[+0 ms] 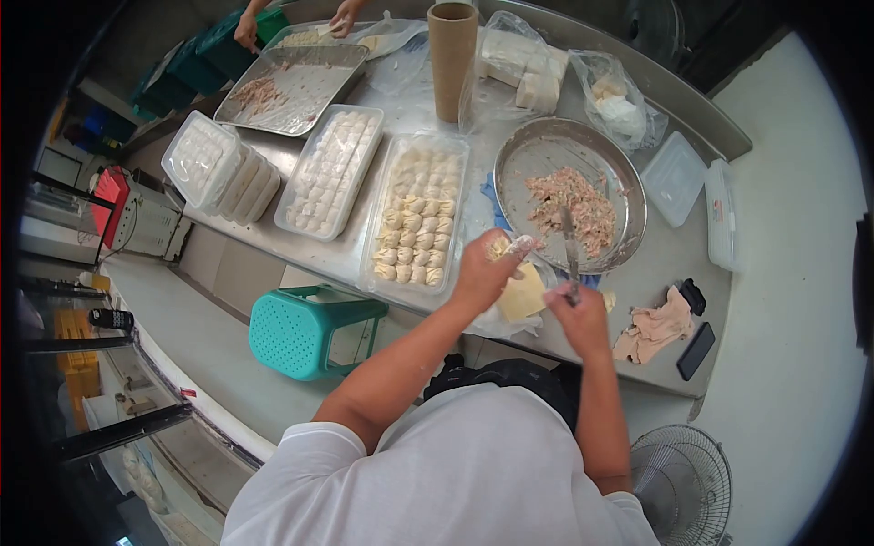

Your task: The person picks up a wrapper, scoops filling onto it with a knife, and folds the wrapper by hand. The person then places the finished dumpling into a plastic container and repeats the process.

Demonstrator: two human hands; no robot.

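Note:
My left hand is closed around a dough wrapper with some pinkish filling at its top. In my right hand is the handle of a metal spatula, whose blade reaches over the round metal pan. Minced filling lies in that pan. Between and below my hands, a stack of square yellow wrappers rests on plastic at the table edge. Left of my left hand, a clear tray holds rows of folded dumplings.
More filled containers and a metal tray stand left. Another person's hands are at the far left. A brown roll stands behind. A cloth and phone lie right; a green stool stands below the table.

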